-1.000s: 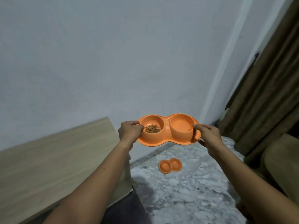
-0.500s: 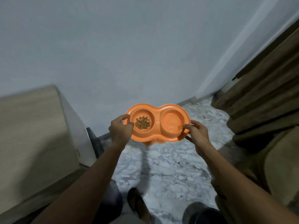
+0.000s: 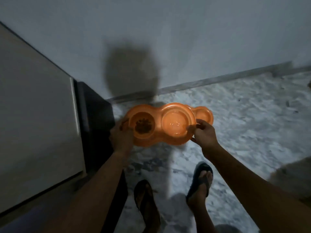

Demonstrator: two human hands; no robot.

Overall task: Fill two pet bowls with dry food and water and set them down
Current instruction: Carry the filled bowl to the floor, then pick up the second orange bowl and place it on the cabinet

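I saw the marble floor [image 3: 235, 132] running up to the wall [image 3: 168, 31] beside a cabinet [image 3: 33, 106], and a second orange feeder [image 3: 204, 114] already lay there, peeking out behind the one being carried, though I could not make out what it held. The carried feeder [image 3: 158, 130] hung level above the floor, kibble [image 3: 143, 126] in its left cup and what looked like water [image 3: 175, 123] in its right, so I judged filling done and only setting it down left. The left hand [image 3: 121, 137] and right hand [image 3: 204, 135] each pinched an end rim.
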